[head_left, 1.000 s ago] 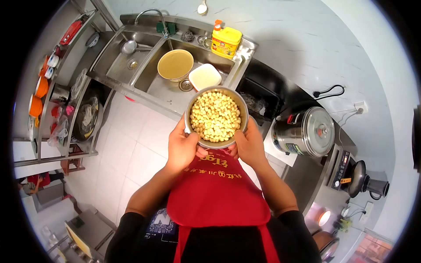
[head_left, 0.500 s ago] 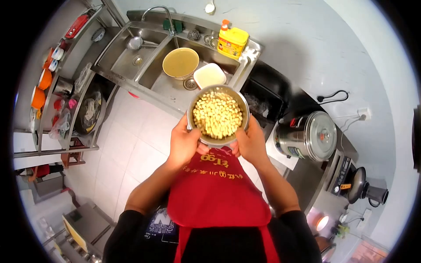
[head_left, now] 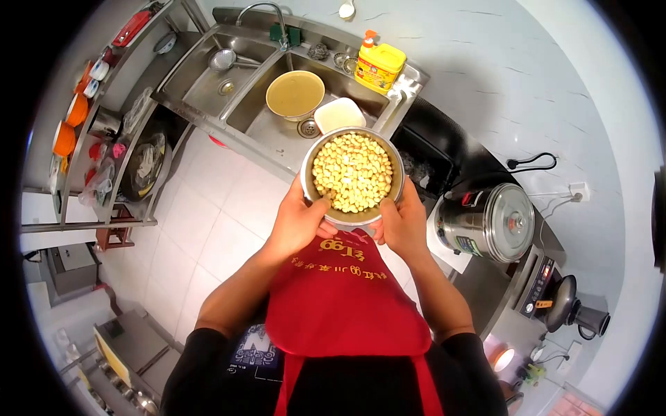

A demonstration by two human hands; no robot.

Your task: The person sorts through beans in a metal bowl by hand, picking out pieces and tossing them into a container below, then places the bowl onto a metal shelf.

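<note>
A round steel bowl full of pale yellow beans, like soybeans, is held level in front of my body. My left hand grips its near left side, thumb over the rim and fingers underneath. On the near right side, my right hand has the same grip. Just beyond the bowl, a white square container sits in the right sink basin. Beside that container stands a round tub of cloudy tan liquid. The undersides of the bowl and most fingertips are hidden.
A yellow detergent jug stands on the sink's back corner, near the curved faucet. A strainer lies in the left basin. Along the right counter are a black bin, a large lidded steel pot and a cooker. Shelves line the left.
The view has turned slightly, so the sink and counter appear shifted right and a little lower. My hands still hold the bowl, which is now slightly higher and further right in view.
</note>
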